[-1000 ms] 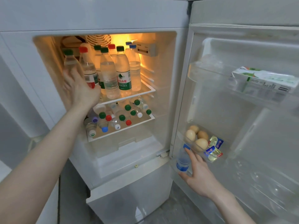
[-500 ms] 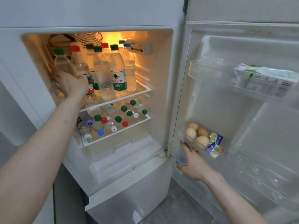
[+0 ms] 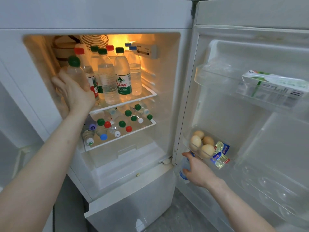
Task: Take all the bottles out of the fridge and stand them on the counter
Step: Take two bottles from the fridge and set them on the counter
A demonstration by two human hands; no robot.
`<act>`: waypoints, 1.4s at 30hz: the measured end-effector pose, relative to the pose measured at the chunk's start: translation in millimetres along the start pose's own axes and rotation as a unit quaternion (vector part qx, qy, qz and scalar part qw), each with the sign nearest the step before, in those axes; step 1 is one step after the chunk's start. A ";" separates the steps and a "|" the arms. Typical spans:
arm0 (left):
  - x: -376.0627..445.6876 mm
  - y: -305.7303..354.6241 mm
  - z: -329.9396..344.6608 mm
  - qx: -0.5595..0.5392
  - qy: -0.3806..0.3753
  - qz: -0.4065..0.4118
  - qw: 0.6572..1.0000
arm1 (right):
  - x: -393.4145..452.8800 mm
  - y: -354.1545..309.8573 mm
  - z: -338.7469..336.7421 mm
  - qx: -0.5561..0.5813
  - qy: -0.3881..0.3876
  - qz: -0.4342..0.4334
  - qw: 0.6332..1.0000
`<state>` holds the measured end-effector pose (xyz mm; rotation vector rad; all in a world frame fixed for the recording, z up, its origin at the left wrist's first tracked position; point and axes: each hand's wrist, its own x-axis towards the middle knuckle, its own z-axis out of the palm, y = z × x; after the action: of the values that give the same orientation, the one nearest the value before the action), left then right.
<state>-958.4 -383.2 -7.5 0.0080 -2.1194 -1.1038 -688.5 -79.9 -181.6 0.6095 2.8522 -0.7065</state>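
The fridge stands open. My left hand [image 3: 73, 92] grips a clear green-capped bottle [image 3: 75, 71] at the left end of the upper shelf [image 3: 148, 95], tilted toward me. Several more upright water bottles [image 3: 122, 76] with green, red and blue caps stand beside it. On the lower shelf [image 3: 133, 133] lie several bottles with their caps [image 3: 122, 123] facing out. My right hand [image 3: 197, 171] holds a small blue-labelled bottle [image 3: 184, 168] low in the door, below the egg bin; most of that bottle is hidden by my fingers.
The open door carries a bin with eggs [image 3: 201, 142] and small packets [image 3: 220, 154], and an upper rack holding a white-green carton [image 3: 274, 82]. A drawer [image 3: 117, 156] sits under the lower shelf. Grey floor [image 3: 180, 218] shows below.
My left hand has lifted and tipped the green-capped bottle away from the left wall toward me. My right hand has closed tighter round the small bottle in the door.
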 end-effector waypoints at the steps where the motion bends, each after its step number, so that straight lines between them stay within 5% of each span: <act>1: -5.9 -1.5 -3.0 -0.015 0.000 0.017 1.000 | -0.6 1.4 0.5 -0.004 0.003 -0.010 1.000; 10: -83.5 12.2 -44.8 -0.063 -0.039 0.096 0.993 | -5.7 9.8 9.1 -0.005 0.025 -0.081 0.996; 23: -238.1 25.3 -99.5 -0.116 -0.241 -0.022 0.963 | -22.4 23.2 -0.6 -0.045 0.024 -0.113 0.992; 35: -330.0 15.0 -141.1 -0.057 -0.246 -0.091 0.963 | -70.7 8.7 -22.8 -0.046 0.079 -0.220 0.971; 42: -347.6 12.8 -180.6 -0.076 -0.249 -0.093 0.961 | -114.3 -17.9 -52.3 0.093 0.124 -0.258 0.954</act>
<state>-590.6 -391.3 -142.9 -0.1628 -2.5042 -1.5027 -594.2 -109.7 -102.0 -0.0523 3.2370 -1.0471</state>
